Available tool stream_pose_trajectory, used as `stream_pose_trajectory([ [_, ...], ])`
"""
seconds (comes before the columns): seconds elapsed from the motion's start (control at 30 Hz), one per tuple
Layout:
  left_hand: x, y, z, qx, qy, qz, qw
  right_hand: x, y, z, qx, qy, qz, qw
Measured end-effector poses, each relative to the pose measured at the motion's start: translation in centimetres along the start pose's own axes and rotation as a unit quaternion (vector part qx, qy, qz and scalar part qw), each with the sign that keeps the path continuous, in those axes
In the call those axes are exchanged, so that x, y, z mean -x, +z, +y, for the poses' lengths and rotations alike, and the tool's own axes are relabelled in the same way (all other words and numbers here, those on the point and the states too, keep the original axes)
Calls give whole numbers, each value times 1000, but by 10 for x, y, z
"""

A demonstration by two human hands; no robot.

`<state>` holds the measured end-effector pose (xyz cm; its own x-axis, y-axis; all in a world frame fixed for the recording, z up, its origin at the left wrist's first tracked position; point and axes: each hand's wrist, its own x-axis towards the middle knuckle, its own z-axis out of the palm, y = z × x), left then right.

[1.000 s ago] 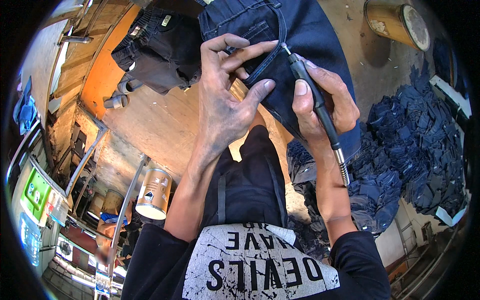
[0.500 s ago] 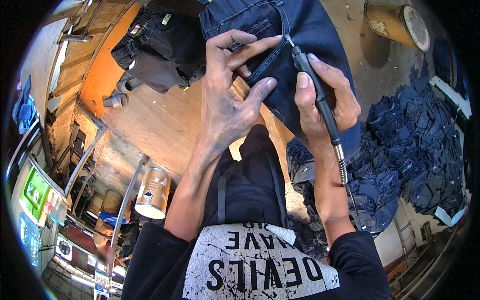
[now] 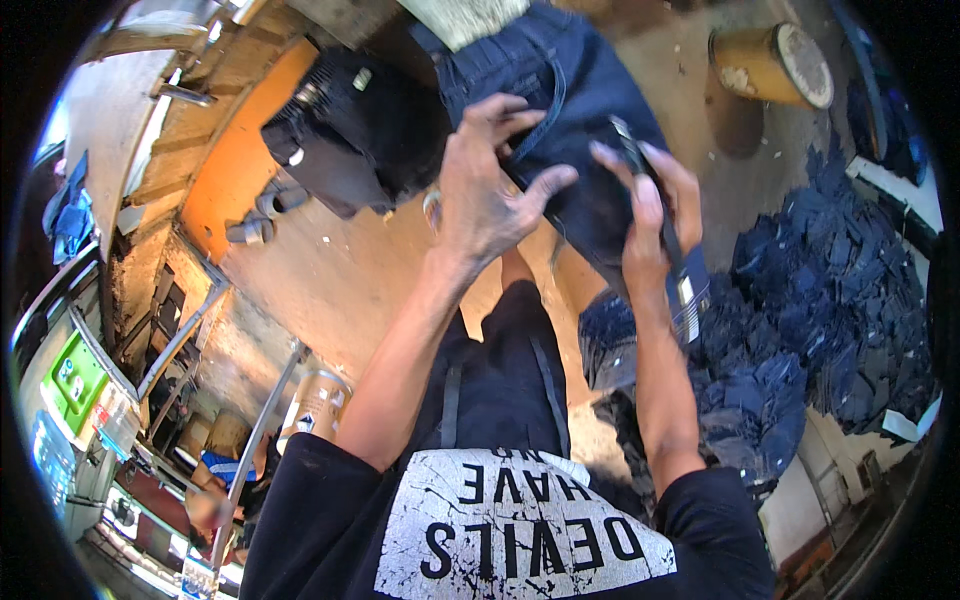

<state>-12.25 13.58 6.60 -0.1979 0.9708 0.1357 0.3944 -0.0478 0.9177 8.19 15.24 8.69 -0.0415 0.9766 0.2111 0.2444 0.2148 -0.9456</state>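
Dark blue denim jeans [image 3: 600, 90] lie in front of me, with a curved pocket edge or loop near their middle. Over their left part is my left hand [image 3: 490, 190], its thumb spread away and its fingers loosely bent against the denim at the curved edge. My right hand [image 3: 660, 205] is closed round a black pen-shaped rotary tool [image 3: 637, 158], held slanting over the jeans on the right. Motion smears the tool's thin tip, which points up and left, apart from the curved edge. A spring-like sleeve shows at its rear end by my wrist.
Black garments [image 3: 365, 130] are piled left of the jeans. A large heap of dark denim pieces [image 3: 830, 290] fills the right side. A brown drum [image 3: 765, 65] stands far right, and a cardboard drum [image 3: 318, 400] at left. Sandals [image 3: 262, 215] lie beside an orange panel [image 3: 235, 150].
The right hand and tool have drawn back from the curved edge, toward the right and nearer me. The left hand's fingers have loosened somewhat. The whole view has shifted slightly.
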Motion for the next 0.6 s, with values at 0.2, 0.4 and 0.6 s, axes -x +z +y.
stream_pose_trajectory([
  [0.2,-94,-37,-15,-13,59,-3,998,46,-75,-36,192,-48,-60,978],
  [0.4,-115,-27,-4,-208,77,123,967,50,-79,1,205,-76,-92,972],
  [0.6,70,76,90,213,-322,94,918,52,-87,23,158,-84,-54,982],
])
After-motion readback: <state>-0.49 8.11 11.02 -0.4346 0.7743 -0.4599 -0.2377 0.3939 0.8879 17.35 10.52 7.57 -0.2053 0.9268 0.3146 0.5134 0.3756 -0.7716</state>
